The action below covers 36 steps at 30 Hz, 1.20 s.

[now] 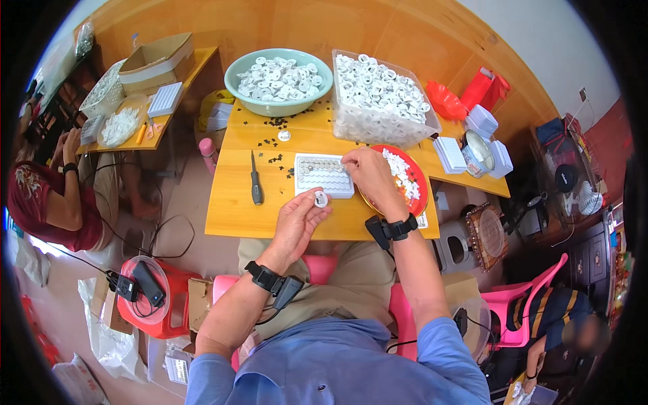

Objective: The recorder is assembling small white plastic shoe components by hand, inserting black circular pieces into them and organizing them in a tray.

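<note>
Pinching the white disc (pixel 322 200) in the left hand's (pixel 295 219) fingers, at the tray's (pixel 337 192) six o'clock. Reaching with the right hand (pixel 371 175) to its two o'clock; cannot tell if gripping. Looks light, stiff, slick; best held by the rim.

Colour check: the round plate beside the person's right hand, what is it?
Red: the round plate shows it best in the head view, the only one.
</note>
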### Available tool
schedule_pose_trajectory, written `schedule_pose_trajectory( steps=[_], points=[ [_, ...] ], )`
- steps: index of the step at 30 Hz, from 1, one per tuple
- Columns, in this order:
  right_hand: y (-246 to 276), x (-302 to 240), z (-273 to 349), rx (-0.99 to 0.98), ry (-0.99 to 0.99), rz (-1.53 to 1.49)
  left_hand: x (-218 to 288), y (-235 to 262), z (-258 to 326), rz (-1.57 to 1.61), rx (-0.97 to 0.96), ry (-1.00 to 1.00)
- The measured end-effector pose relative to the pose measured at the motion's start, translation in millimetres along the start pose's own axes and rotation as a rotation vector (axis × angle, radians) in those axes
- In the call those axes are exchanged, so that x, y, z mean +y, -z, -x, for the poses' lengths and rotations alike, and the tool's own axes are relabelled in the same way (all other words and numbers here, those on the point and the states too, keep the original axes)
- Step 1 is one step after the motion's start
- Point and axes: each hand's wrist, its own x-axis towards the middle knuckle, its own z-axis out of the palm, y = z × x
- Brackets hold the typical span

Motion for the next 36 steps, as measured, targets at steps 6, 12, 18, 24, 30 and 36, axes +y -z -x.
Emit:
schedule_pose_trajectory(
  steps=[6, 12, 18, 24, 30, 36],
  points=[
    [-8.8, -0.3, 8.8, 0.063, -0.056, 0.157, 2.7, 0.3, -1.6, 0.023, 0.013, 0.009],
    [-4.6, -4.1, 13.0, -0.027, -0.189, 0.100, 3.7, 0.0, -0.7, -0.013, 0.012, 0.024],
    [-4.9, -0.5, 17.1, -0.038, -0.173, 0.041, 4.5, -5.8, 1.4, 0.012, -0.005, 0.038],
    [5.7, -33.4, 41.1, -0.013, -0.050, -0.211, 5.8, -0.2, 0.3, -0.001, -0.068, 0.089],
    [-9.7, -35.7, 59.8, 0.145, 0.260, -0.123, 5.1, -0.9, 0.6, 0.013, -0.085, 0.079],
    [-9.4, -41.6, 64.2, 0.228, 0.431, -0.007, 5.0, -0.5, 1.3, 0.014, -0.101, 0.066]
  ],
)
